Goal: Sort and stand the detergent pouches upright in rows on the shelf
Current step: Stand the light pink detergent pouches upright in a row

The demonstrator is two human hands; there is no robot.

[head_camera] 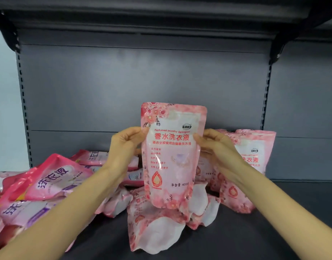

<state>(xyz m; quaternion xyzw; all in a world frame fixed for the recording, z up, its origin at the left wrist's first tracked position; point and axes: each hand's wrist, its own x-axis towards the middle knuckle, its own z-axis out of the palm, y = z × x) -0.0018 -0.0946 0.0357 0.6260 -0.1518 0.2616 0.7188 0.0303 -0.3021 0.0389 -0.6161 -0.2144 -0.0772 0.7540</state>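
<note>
Gripping one pale floral detergent pouch [172,156] upright in mid-air above the dark shelf [274,231], left hand [124,147] pinching its left edge and right hand [215,149] its right edge, fingers [139,131] curled round the upper side seams; likely soft and sloshy, liquid-filled, glossy film creased and probably slippery, moderately heavy for its size judging by the bulging lower half; best taken high on the stiffer seams or cupped under the gusseted base, not squeezed mid-body; next, probably to be set down base first beside the matching standing pouches [259,147] at the right, near the grey metal back panel [142,81]; below, more pale pouches [155,228] toppled, white bottom gussets showing; at the left, a slumped heap of deeper pink pouches [49,181] with purple lettering, seemingly a separate sort
</note>
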